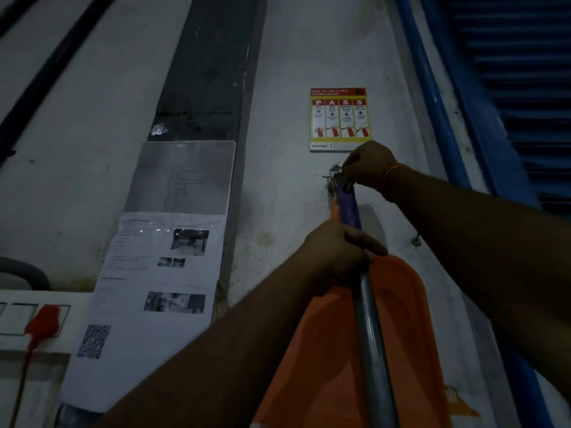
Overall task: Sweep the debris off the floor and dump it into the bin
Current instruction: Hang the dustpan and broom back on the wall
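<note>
Dim lighting, head cam tilted up at a white wall (293,57). Landmark for all positions: wall hook (332,177), a small metal fitting directly under the fire extinguisher poster (340,119).

Right hand (367,169): at the hook, touching it, fingers curled down and pinching the top end of the broom handle (349,208) (blue/purple grip section). Orange thread band on the wrist. Whether the handle's end is on or off the hook: cannot tell, fingers cover it.

Left hand (343,257): below the hook, wrapped round the same handle where the blue grip ends. Thumb lies across the front. Hands are apart, one above the other on the handle.

Handle below the left hand continues as a grey metal pole (370,344), running down and out of frame at the bottom.

Orange dustpan (404,329): below the hook, behind the pole, flat against the wall, broad end down. Its narrow orange handle runs up beside the blue grip toward the hook. The left hand seems to press against its upper part (grip on it not clear).

Left of the hook: dark vertical strip (204,88) on the wall, w/ two laminated paper notices (160,273) over its lower part; lower sheet has photos and a QR code. Further left and lower: white switch panel (34,316) w/ a red mark (43,322).

Right of the hook: blue shutter frame (445,125) and blue louvred shutter (519,88).

Floor, debris, bin: not in view.
</note>
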A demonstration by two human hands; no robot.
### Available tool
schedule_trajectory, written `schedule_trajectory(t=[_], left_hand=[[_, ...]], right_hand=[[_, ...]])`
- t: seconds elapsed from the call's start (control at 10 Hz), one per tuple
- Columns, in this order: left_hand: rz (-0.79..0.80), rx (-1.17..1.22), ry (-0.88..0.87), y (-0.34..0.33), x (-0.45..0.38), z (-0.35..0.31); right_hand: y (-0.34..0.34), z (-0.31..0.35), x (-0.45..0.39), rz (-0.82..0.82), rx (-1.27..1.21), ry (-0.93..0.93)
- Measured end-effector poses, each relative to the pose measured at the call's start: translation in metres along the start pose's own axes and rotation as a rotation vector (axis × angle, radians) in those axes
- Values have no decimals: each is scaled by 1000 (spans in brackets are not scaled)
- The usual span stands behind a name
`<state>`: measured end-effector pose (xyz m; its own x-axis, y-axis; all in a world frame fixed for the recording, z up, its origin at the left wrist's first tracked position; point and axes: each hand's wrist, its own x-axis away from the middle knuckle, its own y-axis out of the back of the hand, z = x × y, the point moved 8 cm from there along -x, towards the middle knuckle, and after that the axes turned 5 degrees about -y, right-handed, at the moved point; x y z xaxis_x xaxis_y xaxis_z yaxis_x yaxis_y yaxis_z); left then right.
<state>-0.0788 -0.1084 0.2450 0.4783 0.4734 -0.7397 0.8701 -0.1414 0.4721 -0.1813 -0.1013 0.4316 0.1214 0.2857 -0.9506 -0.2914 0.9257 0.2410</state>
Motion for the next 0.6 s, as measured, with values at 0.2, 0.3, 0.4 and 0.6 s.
schedule_trajectory(t=[0.2,0.3,0.4,0.6], left_hand=[[1,30,-16,-6,12,9],[-16,42,-42,-8,19,12],[-43,28,-99,-8,25,17],[-25,-56,-167,-11,41,33]], right_hand=[[-1,-21,26,-4,-293,-67],[-3,-26,37,7,-407,-86],[-4,-19,50,33,-496,-58],[-14,-12,79,209,-543,12]])
